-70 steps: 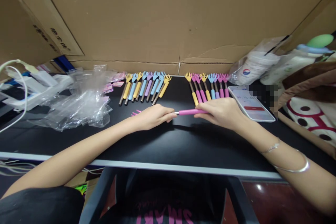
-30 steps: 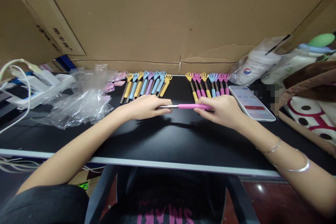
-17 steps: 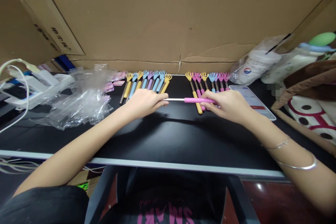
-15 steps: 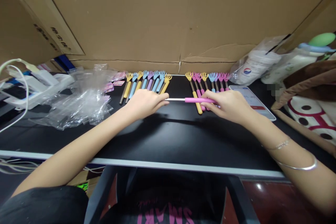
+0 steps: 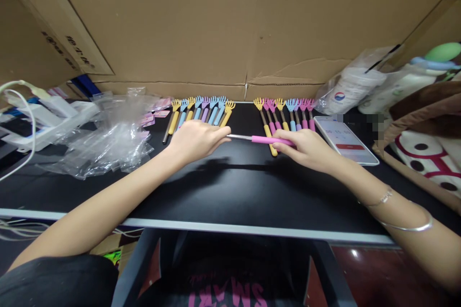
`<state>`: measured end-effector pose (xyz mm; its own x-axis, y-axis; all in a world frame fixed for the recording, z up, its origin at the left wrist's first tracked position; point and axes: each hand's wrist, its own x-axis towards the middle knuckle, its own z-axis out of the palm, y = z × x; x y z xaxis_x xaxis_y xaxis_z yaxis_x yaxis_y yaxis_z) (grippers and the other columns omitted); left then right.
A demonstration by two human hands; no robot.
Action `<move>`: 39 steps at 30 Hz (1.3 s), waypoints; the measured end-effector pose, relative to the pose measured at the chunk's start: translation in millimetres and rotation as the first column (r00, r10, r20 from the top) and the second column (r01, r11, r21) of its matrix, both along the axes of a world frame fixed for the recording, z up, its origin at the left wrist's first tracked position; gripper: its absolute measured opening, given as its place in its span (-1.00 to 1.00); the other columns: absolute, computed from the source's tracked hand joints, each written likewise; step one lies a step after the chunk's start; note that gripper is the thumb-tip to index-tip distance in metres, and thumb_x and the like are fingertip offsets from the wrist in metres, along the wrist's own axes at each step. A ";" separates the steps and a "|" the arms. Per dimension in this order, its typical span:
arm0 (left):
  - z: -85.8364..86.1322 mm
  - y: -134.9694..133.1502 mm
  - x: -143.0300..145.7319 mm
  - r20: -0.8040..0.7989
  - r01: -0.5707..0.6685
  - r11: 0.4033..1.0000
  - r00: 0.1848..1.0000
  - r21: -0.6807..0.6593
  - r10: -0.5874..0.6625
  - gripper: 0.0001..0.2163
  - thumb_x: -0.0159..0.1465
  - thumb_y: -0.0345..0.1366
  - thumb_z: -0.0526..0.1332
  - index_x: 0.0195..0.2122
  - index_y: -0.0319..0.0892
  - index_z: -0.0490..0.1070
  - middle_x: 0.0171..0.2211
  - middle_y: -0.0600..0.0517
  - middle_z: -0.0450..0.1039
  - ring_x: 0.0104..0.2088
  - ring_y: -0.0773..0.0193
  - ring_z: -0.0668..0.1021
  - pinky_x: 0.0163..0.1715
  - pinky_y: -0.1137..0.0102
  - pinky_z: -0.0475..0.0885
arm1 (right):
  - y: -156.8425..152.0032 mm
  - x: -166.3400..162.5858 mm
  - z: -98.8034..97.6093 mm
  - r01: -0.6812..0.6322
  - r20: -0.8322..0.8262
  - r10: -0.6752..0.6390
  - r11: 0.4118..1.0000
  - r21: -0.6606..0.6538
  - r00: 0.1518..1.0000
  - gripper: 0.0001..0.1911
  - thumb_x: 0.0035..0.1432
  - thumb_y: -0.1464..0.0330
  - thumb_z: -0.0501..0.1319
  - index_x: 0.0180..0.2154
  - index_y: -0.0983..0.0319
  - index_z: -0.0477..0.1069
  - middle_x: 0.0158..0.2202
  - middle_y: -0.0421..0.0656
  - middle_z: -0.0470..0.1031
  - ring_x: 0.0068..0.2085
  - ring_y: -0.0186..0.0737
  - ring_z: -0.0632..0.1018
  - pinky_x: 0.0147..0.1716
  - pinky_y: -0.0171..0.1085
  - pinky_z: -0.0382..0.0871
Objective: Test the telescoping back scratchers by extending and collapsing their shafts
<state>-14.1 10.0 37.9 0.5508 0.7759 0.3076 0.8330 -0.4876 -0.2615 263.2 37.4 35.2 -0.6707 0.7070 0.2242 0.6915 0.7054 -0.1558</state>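
Observation:
Both hands hold one pink back scratcher (image 5: 264,140) level above the black table (image 5: 230,187). My left hand (image 5: 196,140) is closed around its claw end, which is hidden, and the bare metal rod runs out from my fingers. My right hand (image 5: 308,147) pinches the pink foam grip. Behind my left hand lies a row of yellow, blue and purple scratchers (image 5: 212,110). A second row of yellow, pink and blue scratchers (image 5: 288,112) lies behind my right hand.
A heap of clear plastic bags (image 5: 108,139) lies at the left, with a white power strip and cables (image 5: 39,120) beyond. A phone (image 5: 345,140) with a lit screen rests right of the second row. Cardboard (image 5: 230,24) walls the back; bagged items (image 5: 356,87) stand far right.
The scratcher has been carried away from me toward the rows, and more metal rod now shows between my hands than before. My right hand has drawn back slightly in the last half second.

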 end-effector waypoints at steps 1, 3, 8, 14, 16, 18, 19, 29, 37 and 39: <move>0.3 -0.5 0.1 -0.005 0.002 1.000 1.000 0.005 -0.002 -0.63 0.37 -0.09 -0.12 -0.36 -0.13 0.38 -0.53 -0.03 0.45 -0.53 0.24 0.46 -0.56 0.40 -0.01 | 0.0 0.2 0.9 -0.010 -0.005 0.010 0.999 -0.041 1.000 -0.61 0.24 0.11 -0.07 -0.41 0.20 0.34 -0.61 -0.25 0.33 -0.60 -0.37 0.31 -0.54 -0.38 0.05; 0.2 -1.2 0.4 -0.022 0.013 1.000 1.000 0.027 -0.013 -0.63 0.38 -0.09 -0.12 -0.36 -0.13 0.38 -0.52 -0.02 0.45 -0.51 0.24 0.47 -0.56 0.39 -0.01 | 0.1 0.9 2.4 -0.035 -0.004 0.035 0.993 -0.112 0.999 -0.58 0.25 0.09 -0.09 -0.39 0.21 0.35 -0.58 -0.24 0.35 -0.57 -0.37 0.33 -0.53 -0.38 0.06; -1.7 -1.8 1.4 -0.057 0.046 0.997 0.997 0.064 -0.043 -0.65 0.38 -0.10 -0.12 -0.34 -0.13 0.38 -0.49 -0.01 0.48 -0.48 0.24 0.49 -0.54 0.38 0.00 | 0.3 2.3 0.7 -0.031 0.073 0.042 0.990 -0.136 0.996 -0.56 0.27 0.08 -0.13 -0.34 0.21 0.38 -0.57 -0.24 0.36 -0.54 -0.36 0.36 -0.51 -0.38 0.06; -8.1 -1.7 4.0 -0.082 0.012 1.000 0.997 0.028 -0.009 -0.64 0.38 -0.08 -0.13 -0.28 -0.12 0.38 -0.48 -0.02 0.50 -0.53 0.23 0.50 -0.58 0.41 -0.02 | 1.5 4.3 -3.6 -0.026 0.156 0.006 0.992 0.123 0.988 -0.59 0.28 0.15 -0.11 -0.29 0.18 0.43 -0.64 -0.24 0.36 -0.61 -0.36 0.34 -0.55 -0.37 -0.01; -11.6 -1.6 5.7 -0.088 -0.009 1.000 0.996 -0.002 0.009 -0.66 0.38 -0.08 -0.13 -0.24 -0.12 0.36 -0.49 -0.01 0.50 -0.54 0.23 0.50 -0.60 0.42 -0.03 | 2.3 6.4 -3.0 -0.034 0.171 -0.009 0.968 0.248 0.985 -0.56 0.28 0.13 -0.12 -0.29 0.19 0.44 -0.68 -0.24 0.34 -0.63 -0.35 0.32 -0.57 -0.36 -0.05; -14.6 -1.8 7.7 -0.077 -0.022 0.999 0.997 -0.036 0.019 -0.67 0.38 -0.08 -0.13 -0.22 -0.13 0.34 -0.50 0.00 0.49 -0.54 0.23 0.51 -0.61 0.43 -0.02 | 3.0 8.7 -1.7 -0.039 0.186 -0.031 0.932 0.360 0.982 -0.53 0.28 0.10 -0.14 -0.32 0.19 0.44 -0.68 -0.22 0.35 -0.64 -0.35 0.32 -0.58 -0.36 -0.07; -15.7 -2.0 8.7 -0.069 -0.024 0.998 0.997 -0.056 0.020 -0.66 0.39 -0.08 -0.14 -0.22 -0.13 0.33 -0.51 0.00 0.48 -0.54 0.23 0.51 -0.61 0.43 -0.01 | 3.2 9.7 -1.0 -0.039 0.189 -0.042 0.914 0.404 0.981 -0.52 0.28 0.09 -0.14 -0.33 0.19 0.44 -0.68 -0.22 0.36 -0.64 -0.35 0.33 -0.58 -0.36 -0.08; -14.7 -1.9 11.0 0.165 0.106 0.899 0.986 -0.426 -0.038 -0.68 0.38 -0.13 -0.16 -0.36 -0.16 0.25 -0.55 0.06 0.33 -0.54 0.26 0.42 -0.54 0.46 0.14 | 2.2 9.5 -1.0 -0.051 0.232 -0.077 0.865 0.500 0.970 -0.58 0.27 0.12 -0.07 -0.41 0.19 0.41 -0.54 -0.21 0.46 -0.55 -0.39 0.37 -0.58 -0.33 -0.12; -9.6 3.8 5.7 0.499 0.435 0.528 0.866 -0.729 -0.025 -0.65 0.36 -0.08 -0.13 -0.44 -0.20 0.17 -0.51 0.09 0.26 -0.50 0.39 0.32 -0.46 0.52 0.24 | -3.2 6.2 2.2 -0.143 0.290 -0.043 0.797 0.587 0.956 -0.62 0.29 0.18 -0.07 -0.38 0.18 0.42 -0.53 -0.19 0.43 -0.47 -0.37 0.39 -0.54 -0.31 -0.05; -10.3 4.1 5.4 0.491 0.429 0.549 0.870 -0.717 -0.039 -0.65 0.36 -0.09 -0.13 -0.43 -0.21 0.19 -0.49 0.09 0.28 -0.49 0.38 0.34 -0.44 0.51 0.25 | -3.9 5.0 2.5 -0.145 0.285 -0.038 0.792 0.593 0.958 -0.62 0.29 0.19 -0.07 -0.38 0.18 0.43 -0.53 -0.19 0.43 -0.46 -0.36 0.40 -0.54 -0.31 -0.03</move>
